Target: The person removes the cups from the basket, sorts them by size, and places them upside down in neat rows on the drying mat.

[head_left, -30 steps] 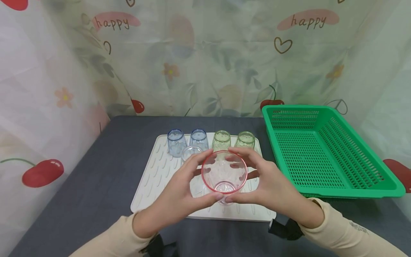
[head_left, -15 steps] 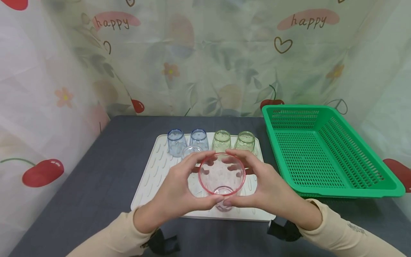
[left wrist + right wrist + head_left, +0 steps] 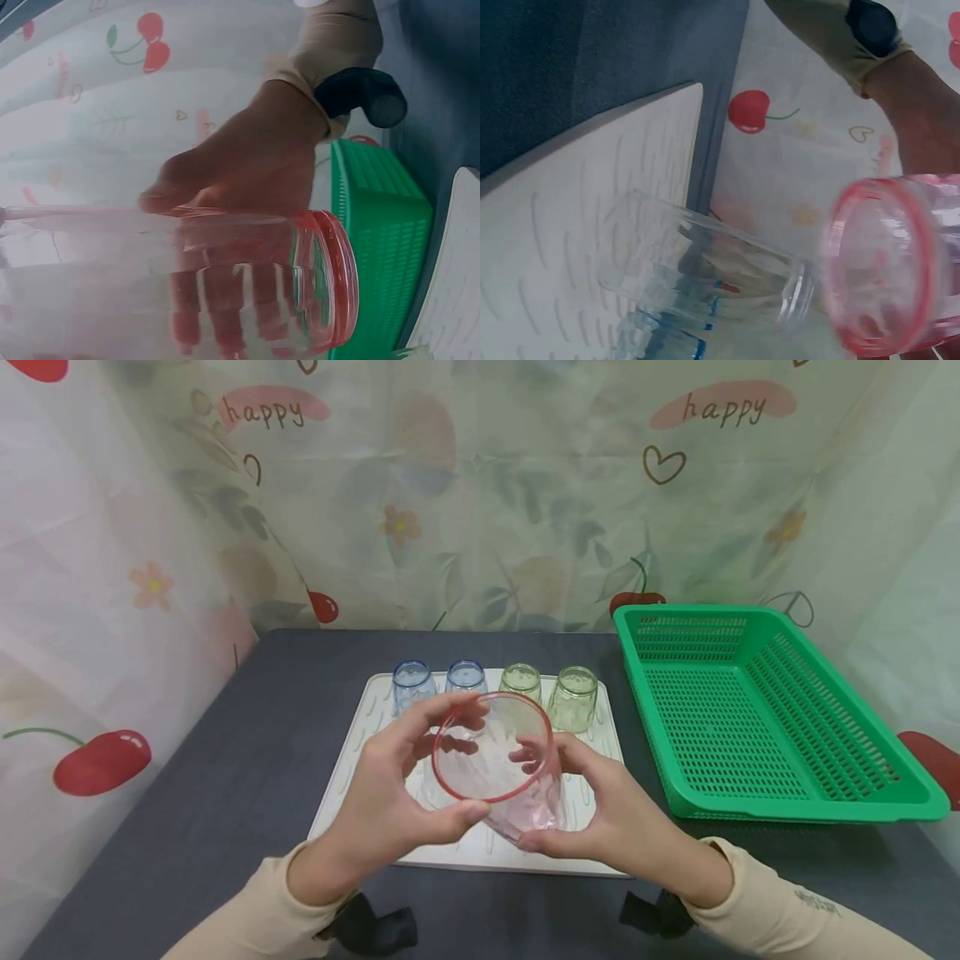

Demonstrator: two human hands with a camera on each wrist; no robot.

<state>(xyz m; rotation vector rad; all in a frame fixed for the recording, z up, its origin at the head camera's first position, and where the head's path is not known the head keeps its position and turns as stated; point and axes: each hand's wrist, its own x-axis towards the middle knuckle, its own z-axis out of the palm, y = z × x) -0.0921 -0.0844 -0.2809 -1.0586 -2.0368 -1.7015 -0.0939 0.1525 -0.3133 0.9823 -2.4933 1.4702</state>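
Note:
A clear glass with a red rim and a pinkish body [image 3: 536,806] is held above the mat in the head view, its mouth tilted up and to the left. My left hand [image 3: 390,789] grips it near the rim, thumb in front and fingers behind. At the base end, my right hand [image 3: 603,797] holds the lower part between thumb and fingers. The right hand [image 3: 247,172] shows through the glass [image 3: 247,277] in the left wrist view. In the right wrist view, a colourless glass [image 3: 727,270] stands upside down on the mat; the held glass mostly hides it from the head.
A white ridged drying mat [image 3: 341,793] lies on the dark table. Along its back stand two upside-down blue glasses [image 3: 412,685] and two green glasses [image 3: 573,702]. To the right sits a green perforated basket [image 3: 735,727]. Patterned curtains [image 3: 480,510] enclose the table.
The red-rimmed glass has tilted: its mouth has moved left and its base has swung right. My left hand has shifted left and slightly up with the rim; my right hand is now at the base.

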